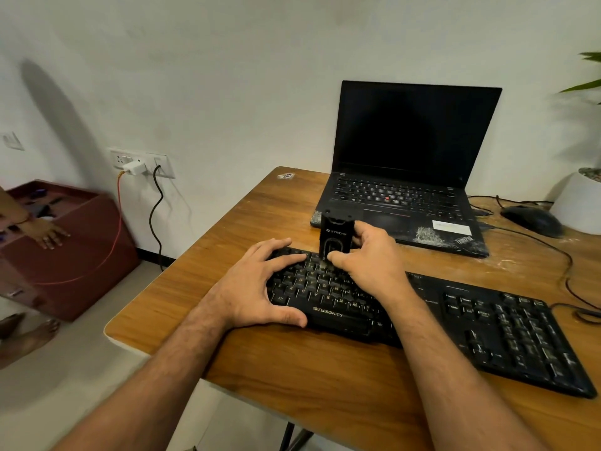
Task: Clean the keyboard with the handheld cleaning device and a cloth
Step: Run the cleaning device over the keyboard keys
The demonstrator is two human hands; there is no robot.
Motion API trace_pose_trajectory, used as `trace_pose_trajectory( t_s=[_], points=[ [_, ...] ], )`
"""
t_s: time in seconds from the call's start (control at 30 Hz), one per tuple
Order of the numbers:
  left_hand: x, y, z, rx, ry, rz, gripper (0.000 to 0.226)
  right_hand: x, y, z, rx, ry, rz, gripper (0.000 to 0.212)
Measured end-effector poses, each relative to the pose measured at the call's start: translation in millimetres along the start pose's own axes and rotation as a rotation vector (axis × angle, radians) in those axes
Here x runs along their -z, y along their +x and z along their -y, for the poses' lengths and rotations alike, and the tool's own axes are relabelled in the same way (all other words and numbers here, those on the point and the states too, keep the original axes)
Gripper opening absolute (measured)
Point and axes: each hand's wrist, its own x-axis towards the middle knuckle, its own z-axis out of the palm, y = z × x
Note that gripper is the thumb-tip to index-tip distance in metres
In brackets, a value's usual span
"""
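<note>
A black Zebronics keyboard [471,323] lies across the wooden table [325,379]. My right hand [367,258] grips a small black handheld cleaning device [335,236], standing upright with its lower end on the keys at the keyboard's upper left. My left hand [260,284] rests on the keyboard's left end, fingers spread over the keys and thumb against the front edge. No cloth is in view.
An open black laptop [409,177] with dust on its palm rest stands behind the keyboard. A black mouse [533,219], cables and a white plant pot [579,203] sit at the right. Left of the table, another person's hand [48,234] rests on a maroon box [74,255].
</note>
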Motion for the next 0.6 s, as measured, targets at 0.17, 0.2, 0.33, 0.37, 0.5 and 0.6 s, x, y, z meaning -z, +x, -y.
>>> trace_pose_trajectory(
  t_s=[0.17,0.2,0.33,0.37,0.5,0.6],
  points=[
    [-0.3,0.0,0.8,-0.003,-0.001,-0.003,0.113,2.7,-2.3,4.4,0.001,-0.071,-0.035,0.044],
    [-0.3,0.2,1.1,-0.006,-0.003,-0.005,0.113,3.7,-6.2,6.3,-0.001,-0.021,0.026,0.045],
    [-0.4,0.1,1.9,-0.012,0.002,-0.009,0.113,0.4,-7.6,3.8,-0.016,-0.056,-0.035,0.044],
    [-0.3,0.1,1.7,-0.009,0.003,-0.007,0.112,-0.1,-5.7,4.2,-0.023,-0.075,-0.082,0.043],
    [-0.2,0.2,1.5,-0.005,0.005,-0.005,0.111,-1.0,-12.6,9.2,-0.016,0.010,0.010,0.046],
    [-0.8,0.2,1.9,-0.013,-0.001,-0.009,0.111,-1.7,-21.1,8.9,-0.003,0.102,0.088,0.046]
  ],
)
